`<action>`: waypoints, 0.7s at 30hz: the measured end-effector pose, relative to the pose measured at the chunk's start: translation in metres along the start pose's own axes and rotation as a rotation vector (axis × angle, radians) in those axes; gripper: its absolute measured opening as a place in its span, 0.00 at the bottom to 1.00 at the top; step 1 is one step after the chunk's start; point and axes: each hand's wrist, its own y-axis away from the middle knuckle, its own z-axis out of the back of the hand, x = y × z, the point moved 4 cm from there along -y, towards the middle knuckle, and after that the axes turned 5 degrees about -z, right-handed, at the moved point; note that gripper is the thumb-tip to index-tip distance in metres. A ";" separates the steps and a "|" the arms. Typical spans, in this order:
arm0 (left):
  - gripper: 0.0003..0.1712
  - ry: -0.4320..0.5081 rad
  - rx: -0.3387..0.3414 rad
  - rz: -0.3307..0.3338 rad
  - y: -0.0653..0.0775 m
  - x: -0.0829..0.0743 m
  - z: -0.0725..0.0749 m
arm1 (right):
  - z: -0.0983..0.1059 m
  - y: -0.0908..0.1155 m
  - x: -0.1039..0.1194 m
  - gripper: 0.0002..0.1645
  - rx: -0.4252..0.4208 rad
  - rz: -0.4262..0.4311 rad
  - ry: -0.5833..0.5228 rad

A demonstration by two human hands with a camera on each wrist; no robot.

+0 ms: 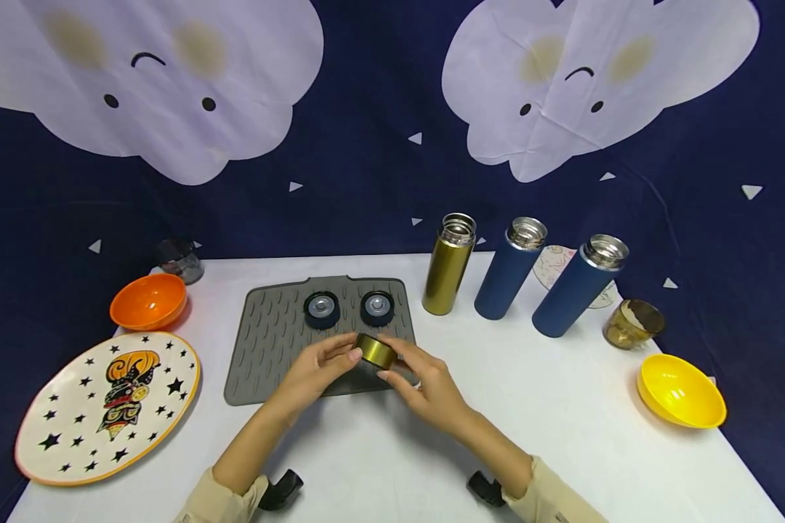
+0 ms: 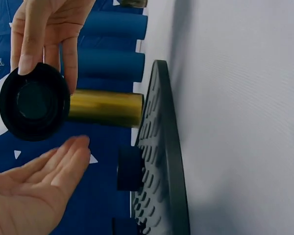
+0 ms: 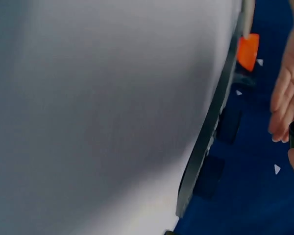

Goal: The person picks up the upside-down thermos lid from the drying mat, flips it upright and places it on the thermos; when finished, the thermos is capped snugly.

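Observation:
Above the front part of a grey drying mat (image 1: pixel 262 349), my right hand (image 1: pixel 435 388) pinches a gold bottle lid (image 1: pixel 377 352) between thumb and fingers. In the left wrist view the black inner side of the lid (image 2: pixel 34 100) faces that camera. My left hand (image 1: pixel 320 370) is close on the other side of the lid. Its fingers (image 2: pixel 63 166) are extended and spread apart from the lid in the left wrist view. On the mat sit two dark lids (image 1: pixel 321 310) (image 1: pixel 376 309) with grey round centres up.
Right of the mat stand an uncapped gold bottle (image 1: pixel 448 269) and two uncapped blue bottles (image 1: pixel 509 272) (image 1: pixel 578 287). Further right are a brown glass (image 1: pixel 631 325) and a yellow bowl (image 1: pixel 680 392). On the left lie an orange bowl (image 1: pixel 149 301), a dark glass (image 1: pixel 182 263) and a patterned plate (image 1: pixel 72 392).

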 end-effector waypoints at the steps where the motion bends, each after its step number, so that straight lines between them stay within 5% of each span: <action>1: 0.35 0.004 0.022 0.004 0.000 -0.001 -0.001 | 0.001 0.001 0.002 0.28 0.006 0.054 0.054; 6: 0.39 0.035 0.106 -0.022 -0.003 -0.006 -0.007 | 0.003 0.005 0.008 0.24 0.024 0.292 0.293; 10: 0.45 -0.004 0.124 -0.073 -0.004 -0.010 -0.012 | 0.002 0.007 0.012 0.24 0.031 0.403 0.391; 18: 0.44 -0.075 0.002 -0.189 -0.002 -0.012 -0.019 | 0.003 0.008 0.015 0.21 0.054 0.460 0.457; 21: 0.45 -0.061 -0.016 -0.230 -0.001 -0.012 -0.020 | 0.006 0.007 0.012 0.27 0.044 0.430 0.433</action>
